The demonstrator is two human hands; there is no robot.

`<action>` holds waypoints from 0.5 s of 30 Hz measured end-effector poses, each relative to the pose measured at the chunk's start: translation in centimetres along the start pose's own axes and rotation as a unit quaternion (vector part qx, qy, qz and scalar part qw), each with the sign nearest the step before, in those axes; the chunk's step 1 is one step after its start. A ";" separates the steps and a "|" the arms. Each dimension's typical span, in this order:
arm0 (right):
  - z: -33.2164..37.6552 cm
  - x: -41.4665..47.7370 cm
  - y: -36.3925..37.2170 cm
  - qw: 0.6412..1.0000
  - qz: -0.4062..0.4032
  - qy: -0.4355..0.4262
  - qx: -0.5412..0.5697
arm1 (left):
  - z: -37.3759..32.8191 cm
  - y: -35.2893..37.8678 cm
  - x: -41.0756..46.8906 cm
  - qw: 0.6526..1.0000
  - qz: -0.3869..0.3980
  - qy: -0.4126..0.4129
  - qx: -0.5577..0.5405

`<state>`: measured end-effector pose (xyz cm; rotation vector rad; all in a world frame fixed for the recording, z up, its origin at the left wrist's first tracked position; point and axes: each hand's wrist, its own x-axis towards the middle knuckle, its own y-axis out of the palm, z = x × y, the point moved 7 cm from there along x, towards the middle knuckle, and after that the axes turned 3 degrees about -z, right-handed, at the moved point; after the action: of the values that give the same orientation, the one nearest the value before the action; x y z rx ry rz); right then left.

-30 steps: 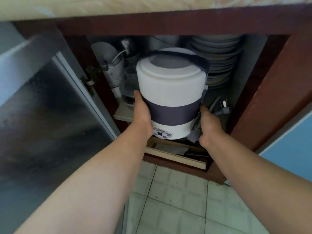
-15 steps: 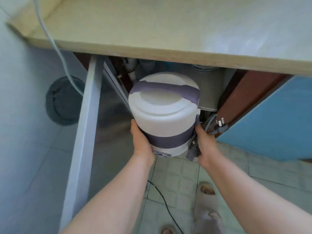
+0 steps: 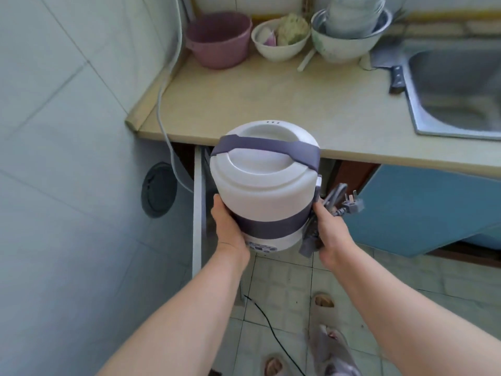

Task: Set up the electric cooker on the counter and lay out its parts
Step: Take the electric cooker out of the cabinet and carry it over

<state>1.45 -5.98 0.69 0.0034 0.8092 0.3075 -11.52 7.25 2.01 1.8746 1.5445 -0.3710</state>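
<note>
Gripping the electric cooker [image 3: 264, 185] are left hand [image 3: 229, 226] and right hand [image 3: 329, 229]; panel [image 3: 261, 247] lettering blurred.

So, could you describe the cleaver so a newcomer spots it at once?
On the counter, find the steel sink at right. The cleaver lies beside its left rim, dark handle toward the camera. Unlike the round bowls, it is a flat blade.

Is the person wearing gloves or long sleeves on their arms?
No. The left hand and the right hand are bare, with no gloves. The forearms are bare too: no sleeves, watch or bracelet show in this view.
</note>
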 end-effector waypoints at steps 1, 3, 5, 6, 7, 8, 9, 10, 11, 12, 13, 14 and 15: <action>1.0 -1.1 0.1 1.000 0.007 -0.006 0.008 | -1.1 0.5 -0.8 1.000 0.013 0.013 0.004; 2.8 -3.1 0.4 0.999 0.024 -0.017 0.029 | -3.4 1.7 -2.3 0.998 0.038 0.036 0.017; 4.9 -5.3 0.2 0.998 0.031 -0.035 0.044 | -5.7 3.3 -4.0 0.996 0.068 0.051 0.030; 5.7 -6.1 0.0 0.997 0.028 -0.042 0.053 | -6.5 4.2 -4.7 0.995 0.079 0.057 0.040; 6.7 -6.9 -0.3 0.996 0.027 -0.049 0.067 | -7.3 5.1 -5.3 0.992 0.095 0.064 0.049; 7.7 -7.6 -0.9 0.995 0.026 -0.057 0.084 | -8.0 6.2 -6.4 0.990 0.107 0.072 0.061; 8.8 -8.3 -1.6 0.993 0.025 -0.063 0.100 | -8.5 7.4 -7.4 0.988 0.116 0.075 0.075; 9.8 -8.8 -2.5 0.991 0.021 -0.066 0.114 | -8.8 8.5 -8.5 0.986 0.121 0.074 0.086; 10.7 -9.3 -3.3 0.990 0.015 -0.070 0.124 | -8.8 9.7 -9.1 0.984 0.135 0.069 0.096; 11.8 -9.8 -4.6 0.987 0.007 -0.079 0.136 | -8.7 11.3 -10.4 0.979 0.156 0.063 0.112; 12.7 -10.3 -5.8 0.985 0.001 -0.088 0.146 | -8.4 12.8 -11.3 0.976 0.170 0.059 0.120; 13.7 -10.5 -7.2 0.983 -0.008 -0.097 0.156 | -8.1 14.3 -12.2 0.974 0.176 0.058 0.130; 14.6 -10.9 -8.4 0.981 -0.018 -0.103 0.164 | -7.7 15.7 -13.0 0.971 0.185 0.063 0.138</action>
<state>7.07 -15.35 17.52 0.3259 0.6448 0.1340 -1.53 1.27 20.41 2.3897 1.2300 -0.3119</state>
